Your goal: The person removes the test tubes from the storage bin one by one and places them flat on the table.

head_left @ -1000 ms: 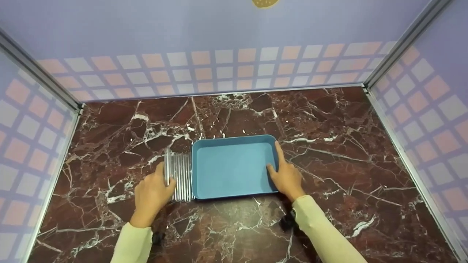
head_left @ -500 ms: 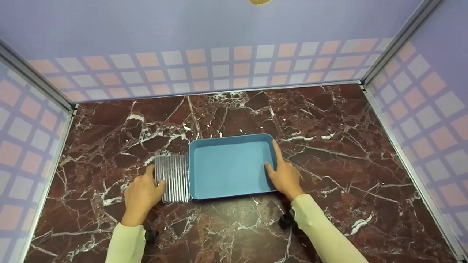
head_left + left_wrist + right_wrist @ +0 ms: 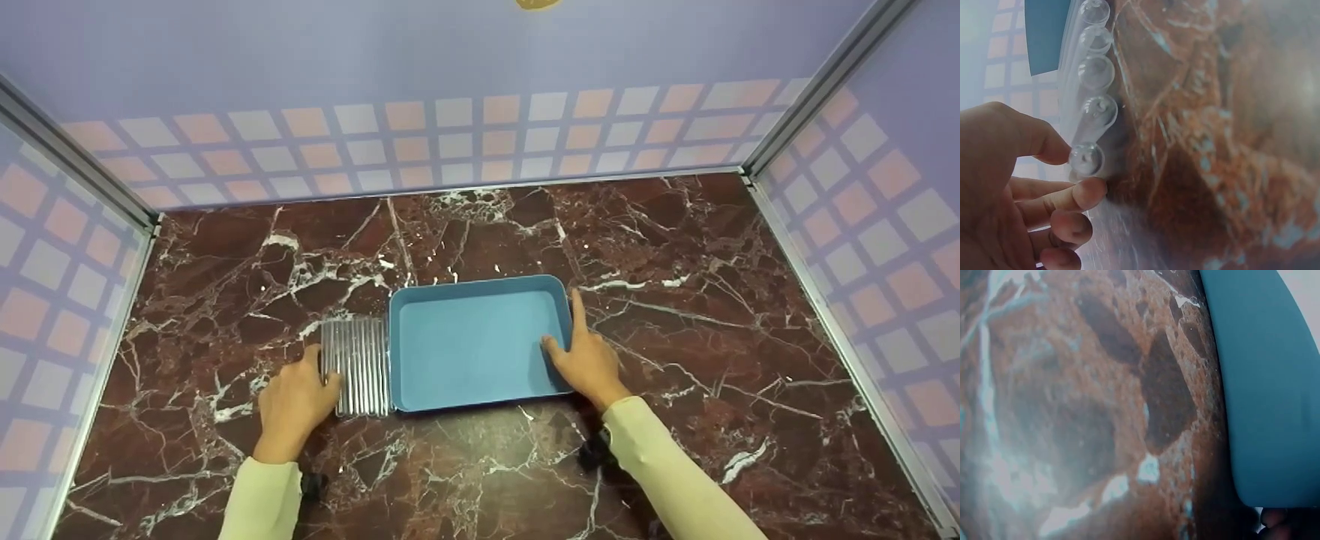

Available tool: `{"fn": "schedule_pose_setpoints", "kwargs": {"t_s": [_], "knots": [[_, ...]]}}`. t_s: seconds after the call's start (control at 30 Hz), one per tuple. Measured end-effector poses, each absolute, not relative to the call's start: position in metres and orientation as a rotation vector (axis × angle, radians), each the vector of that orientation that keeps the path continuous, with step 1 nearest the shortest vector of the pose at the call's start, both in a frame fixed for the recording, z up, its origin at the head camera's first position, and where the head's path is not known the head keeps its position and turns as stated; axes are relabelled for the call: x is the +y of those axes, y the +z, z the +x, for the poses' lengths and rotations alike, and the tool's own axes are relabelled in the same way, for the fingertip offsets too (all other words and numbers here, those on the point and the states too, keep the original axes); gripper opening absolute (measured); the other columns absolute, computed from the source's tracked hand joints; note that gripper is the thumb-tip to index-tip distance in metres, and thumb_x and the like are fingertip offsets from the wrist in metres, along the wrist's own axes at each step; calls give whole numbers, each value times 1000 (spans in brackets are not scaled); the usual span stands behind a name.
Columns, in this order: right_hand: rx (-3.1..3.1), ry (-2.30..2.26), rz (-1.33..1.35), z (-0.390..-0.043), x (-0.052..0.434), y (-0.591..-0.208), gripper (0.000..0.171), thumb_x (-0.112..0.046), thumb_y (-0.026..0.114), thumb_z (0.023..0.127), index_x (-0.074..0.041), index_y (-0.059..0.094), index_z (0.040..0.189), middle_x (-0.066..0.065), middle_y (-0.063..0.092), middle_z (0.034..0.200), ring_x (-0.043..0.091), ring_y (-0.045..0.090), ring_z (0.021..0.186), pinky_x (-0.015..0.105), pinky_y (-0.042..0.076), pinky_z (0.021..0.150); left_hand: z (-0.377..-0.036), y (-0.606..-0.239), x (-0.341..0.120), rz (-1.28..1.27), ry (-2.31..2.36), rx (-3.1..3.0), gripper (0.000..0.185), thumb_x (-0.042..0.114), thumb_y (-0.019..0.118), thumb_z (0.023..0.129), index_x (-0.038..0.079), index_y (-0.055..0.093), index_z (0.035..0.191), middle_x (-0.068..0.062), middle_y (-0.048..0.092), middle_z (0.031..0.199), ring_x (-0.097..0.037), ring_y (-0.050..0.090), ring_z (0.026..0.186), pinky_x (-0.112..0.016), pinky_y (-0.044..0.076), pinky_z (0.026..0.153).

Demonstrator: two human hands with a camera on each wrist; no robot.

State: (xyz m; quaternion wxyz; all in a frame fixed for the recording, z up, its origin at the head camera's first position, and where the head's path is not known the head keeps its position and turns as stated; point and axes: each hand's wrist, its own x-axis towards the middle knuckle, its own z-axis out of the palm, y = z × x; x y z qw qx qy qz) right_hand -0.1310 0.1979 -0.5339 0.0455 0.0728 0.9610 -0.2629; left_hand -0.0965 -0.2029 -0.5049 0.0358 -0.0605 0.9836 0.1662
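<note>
A shallow blue tray (image 3: 472, 341) lies in the middle of the marble table. Against its left side lies a row of clear plastic tubes (image 3: 360, 366), side by side. My left hand (image 3: 319, 373) is at the row's outer edge. In the left wrist view its thumb and curled fingers (image 3: 1081, 194) pinch the end of the nearest tube (image 3: 1088, 157). My right hand (image 3: 564, 339) holds the tray's right rim, thumb inside and index finger stretched along the outside. The right wrist view shows the tray's (image 3: 1266, 382) outer wall and one fingertip (image 3: 1278, 518) at the bottom.
The dark red marble tabletop (image 3: 675, 300) is boxed in by lilac checked walls (image 3: 450, 142) at the back and on both sides, with metal corner posts (image 3: 817, 82).
Over the last second my left hand slid left and the tube row spread a little wider on that side. The right hand stayed on the tray's rim.
</note>
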Motion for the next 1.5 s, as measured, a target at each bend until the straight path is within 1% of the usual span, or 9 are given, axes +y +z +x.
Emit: {"fn": "schedule_pose_setpoints", "kwargs": {"t_s": [0.2, 0.43, 0.63, 0.8, 0.9, 1.07, 1.3, 1.4, 1.5], "knots": [[2867, -869, 261, -135, 201, -532, 85, -55, 54, 89, -22, 14, 156, 27, 66, 115, 43, 66, 95, 58, 48, 81, -96, -504, -203, -166, 488, 3002, 52, 27, 56, 88, 1, 51, 134, -26, 66, 81, -28, 51, 50, -36, 37, 42], [2836, -959, 260, -141, 207, -528, 75, -54, 53, 90, -20, 28, 152, 30, 59, 126, 47, 61, 109, 58, 46, 92, -96, -502, -201, -175, 475, 2982, 54, 28, 56, 90, 1, 50, 135, -15, 59, 66, -22, 44, 45, -31, 33, 39], [2925, -980, 306, -146, 212, -524, 67, -52, 52, 92, -17, 36, 147, 29, 66, 111, 47, 65, 99, 57, 47, 86, -94, -501, -199, -193, 432, 3015, 51, 29, 55, 90, -1, 52, 132, -21, 63, 71, -23, 45, 46, -34, 34, 39], [3063, -999, 386, -153, 211, -512, 57, -47, 53, 94, -18, 44, 142, 11, 66, 75, 36, 64, 74, 50, 47, 70, -93, -495, -195, -174, 383, 3098, 46, 27, 57, 89, -3, 57, 124, -25, 65, 74, -28, 49, 45, -37, 35, 38], [3120, -1068, 360, -155, 207, -501, 52, -41, 55, 94, -18, 47, 139, 4, 59, 69, 28, 57, 67, 45, 44, 65, -92, -490, -191, -162, 363, 3128, 43, 28, 59, 89, -3, 59, 119, -23, 63, 70, -28, 49, 44, -37, 34, 37], [3161, -1265, 145, -149, 196, -491, 44, -34, 58, 94, -16, 52, 134, 3, 61, 80, 25, 55, 77, 40, 41, 71, -89, -478, -179, -120, 375, 3189, 39, 29, 61, 89, 0, 61, 114, -13, 58, 61, -24, 44, 42, -32, 29, 36], [3214, -1309, -242, -138, 177, -482, 35, -31, 62, 92, -16, 64, 124, 4, 71, 98, 25, 60, 94, 43, 42, 85, -95, -462, -153, 59, 426, 3335, 44, 33, 66, 87, 1, 63, 117, -18, 68, 79, -31, 57, 52, -39, 41, 41], [3191, -1244, -302, -133, 167, -479, 35, -33, 62, 92, -16, 66, 123, 5, 70, 113, 26, 60, 110, 46, 41, 95, -98, -458, -141, 162, 451, 3370, 49, 37, 67, 87, 1, 63, 120, -21, 70, 94, -34, 63, 68, -42, 49, 52], [3161, -1200, -347, -128, 158, -479, 39, -36, 61, 92, -16, 64, 126, 6, 65, 126, 28, 55, 123, 50, 37, 104, -102, -456, -129, 232, 483, 3366, 55, 38, 67, 87, 1, 59, 126, -23, 67, 112, -38, 64, 91, -45, 52, 72]]}}
